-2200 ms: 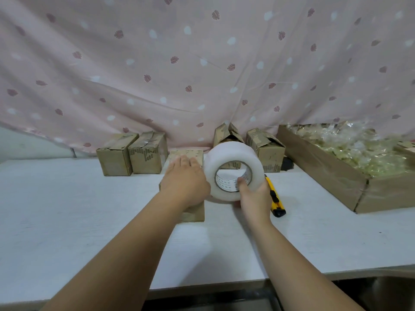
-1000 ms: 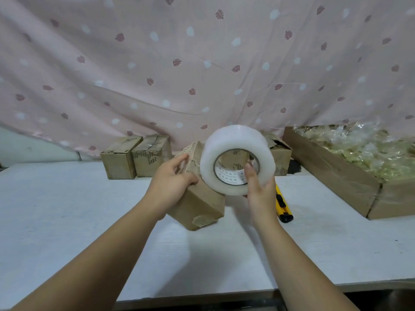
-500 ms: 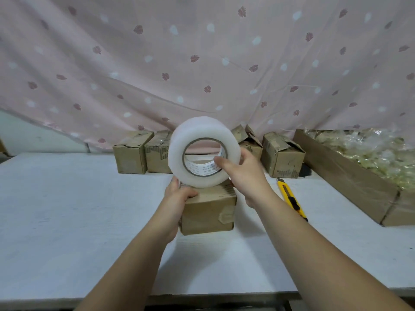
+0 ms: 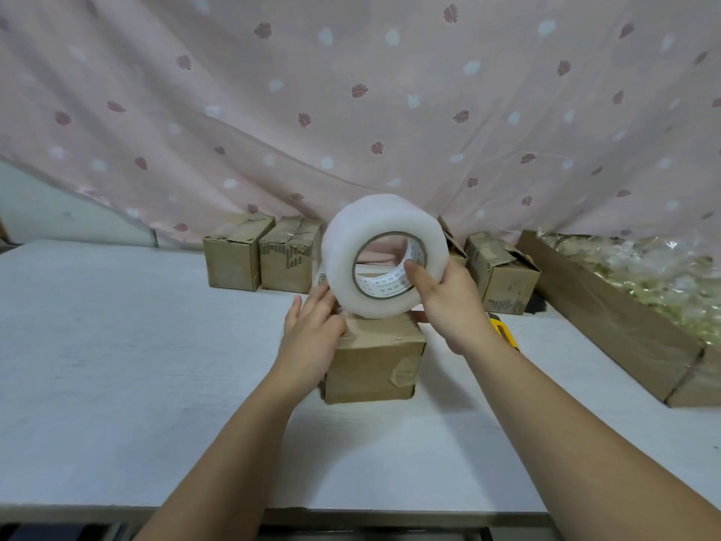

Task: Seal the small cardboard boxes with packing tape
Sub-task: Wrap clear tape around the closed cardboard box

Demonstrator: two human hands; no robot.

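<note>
A small brown cardboard box [image 4: 372, 363] stands on the white table [image 4: 117, 365] in front of me. Just above its top, my right hand [image 4: 448, 302] holds a large roll of clear packing tape [image 4: 384, 255], thumb inside the core. My left hand [image 4: 312, 329] lies on the box's left top edge, its fingers spread against the roll's lower left side. Whether a strip of tape runs from the roll to the box is hidden by the hands.
Two closed small boxes [image 4: 261, 253] stand at the back left, and open-flapped boxes [image 4: 501, 269] stand at the back right. A yellow utility knife [image 4: 505, 333] lies right of my right wrist. A long carton of plastic-wrapped items [image 4: 624, 318] fills the right side. A pink curtain [image 4: 351, 91] hangs behind.
The box was lifted and tilted in my left hand, then set flat on the table. The tape roll has come over the box's top, and my left hand has shifted from gripping to resting there.
</note>
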